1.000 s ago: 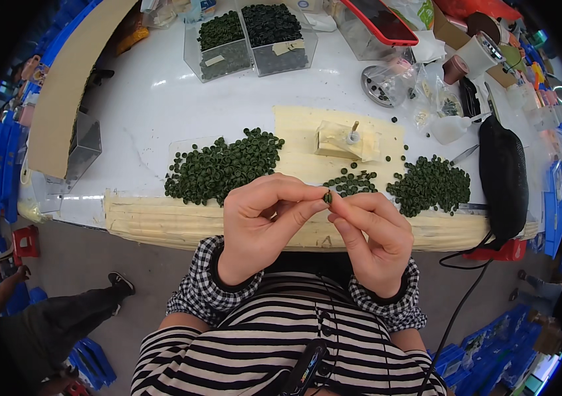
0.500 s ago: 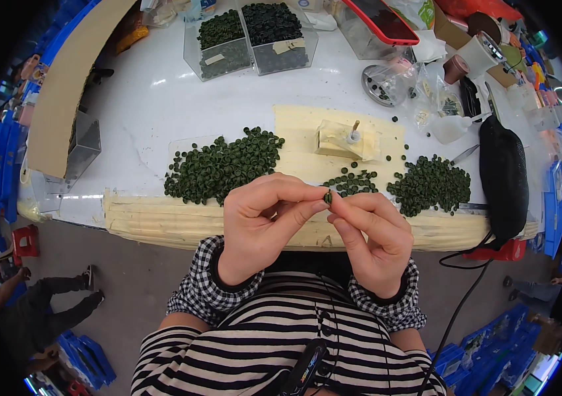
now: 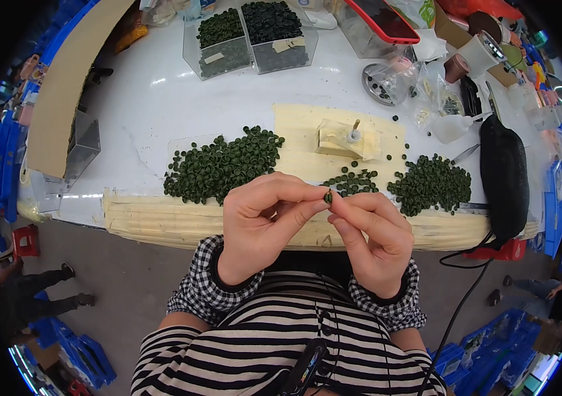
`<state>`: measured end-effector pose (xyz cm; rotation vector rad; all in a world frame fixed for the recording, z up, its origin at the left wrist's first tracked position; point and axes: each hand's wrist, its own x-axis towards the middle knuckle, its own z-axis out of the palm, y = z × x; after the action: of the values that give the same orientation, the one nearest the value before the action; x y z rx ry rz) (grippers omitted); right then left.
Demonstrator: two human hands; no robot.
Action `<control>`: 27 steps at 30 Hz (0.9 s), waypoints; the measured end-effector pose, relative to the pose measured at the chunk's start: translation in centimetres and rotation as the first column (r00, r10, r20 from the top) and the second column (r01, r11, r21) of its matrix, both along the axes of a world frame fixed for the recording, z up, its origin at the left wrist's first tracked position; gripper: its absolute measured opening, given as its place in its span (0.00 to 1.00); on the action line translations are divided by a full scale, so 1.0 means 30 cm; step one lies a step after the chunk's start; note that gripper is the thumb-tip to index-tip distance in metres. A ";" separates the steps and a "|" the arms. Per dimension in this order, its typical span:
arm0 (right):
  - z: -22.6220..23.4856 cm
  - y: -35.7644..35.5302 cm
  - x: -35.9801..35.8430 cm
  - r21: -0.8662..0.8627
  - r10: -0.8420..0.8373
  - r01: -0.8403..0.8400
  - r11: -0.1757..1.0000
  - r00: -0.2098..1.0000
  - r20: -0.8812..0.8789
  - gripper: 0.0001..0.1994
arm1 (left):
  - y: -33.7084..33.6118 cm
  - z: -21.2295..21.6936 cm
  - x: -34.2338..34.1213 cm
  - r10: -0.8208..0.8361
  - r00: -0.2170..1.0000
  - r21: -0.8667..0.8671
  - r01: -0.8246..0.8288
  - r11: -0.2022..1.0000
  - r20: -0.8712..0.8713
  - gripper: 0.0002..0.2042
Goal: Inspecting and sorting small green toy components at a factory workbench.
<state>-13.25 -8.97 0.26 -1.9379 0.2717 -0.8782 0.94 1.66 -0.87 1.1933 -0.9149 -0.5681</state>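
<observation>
Between the fingertips of both hands is a small round dark green piece (image 3: pixel 328 197), like a button or cap. My left hand (image 3: pixel 264 221) pinches it from the left with thumb and forefinger. My right hand (image 3: pixel 377 237) closes on it from the right. A big heap of like green pieces (image 3: pixel 225 166) lies beyond my left hand, and a second heap (image 3: pixel 431 185) sits to the right. A few loose green pieces (image 3: pixel 353 181) are just past my fingertips. Behind them stands a taped block (image 3: pixel 339 140) with a small peg and a white cup.
Clear bins (image 3: pixel 227 58) of green pieces stand at the back. A red-framed phone (image 3: pixel 386 21) rests on a container. At right are plastic bags (image 3: pixel 426 92), tweezers (image 3: pixel 467 153) and a black padded object (image 3: pixel 502 178). Cardboard (image 3: pixel 73 86) stands at left. Other people's legs (image 3: pixel 46 290) show beyond the table.
Both my hands keep the same pinch on the green piece, with hardly any movement. In the background at left, a person's legs have shifted.
</observation>
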 end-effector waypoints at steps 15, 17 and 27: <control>-0.006 0.003 0.002 -0.004 -0.006 0.006 1.000 1.000 0.003 0.16 | 0.001 -0.002 0.003 -0.010 1.000 0.005 0.010 1.000 0.008 0.09; -0.004 0.004 0.003 -0.007 -0.007 0.007 1.000 1.000 0.001 0.16 | 0.000 -0.002 0.003 -0.008 1.000 0.000 0.008 1.000 0.009 0.09; -0.001 0.000 0.003 -0.018 -0.012 0.012 1.000 1.000 0.013 0.16 | 0.002 -0.011 0.007 -0.010 1.000 0.014 0.011 1.000 -0.027 0.08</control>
<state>-13.17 -8.98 0.22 -1.9488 0.2686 -0.9032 1.16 1.71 -1.18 1.1917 -0.8960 -0.5990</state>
